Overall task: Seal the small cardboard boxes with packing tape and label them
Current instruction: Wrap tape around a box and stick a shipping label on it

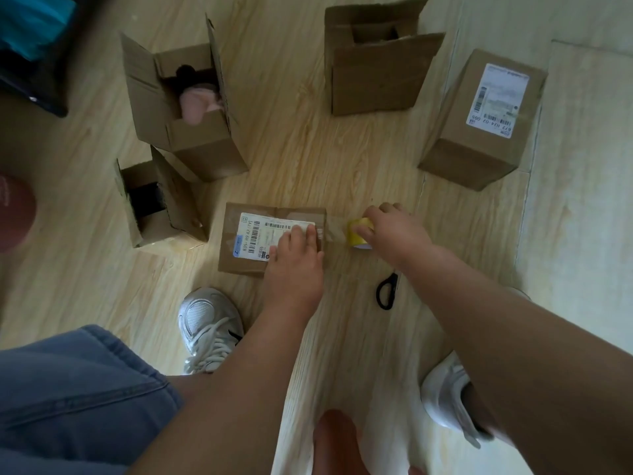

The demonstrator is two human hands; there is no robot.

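Observation:
A closed cardboard box [236, 258] with a white shipping label [260, 234] lies on the wooden floor in front of me. My left hand [294, 255] presses flat on the label's right end and the box top. My right hand [394, 231] grips a yellow roll of packing tape [358, 233] just right of the box. A clear strip of tape [334, 228] stretches from the roll onto the box top.
Black scissors [387, 291] lie on the floor under my right forearm. Three open boxes [191, 138] [373, 77] [164, 207] stand behind and to the left. A sealed, labelled box [479, 132] stands at the right. My white shoes [209, 323] flank the work spot.

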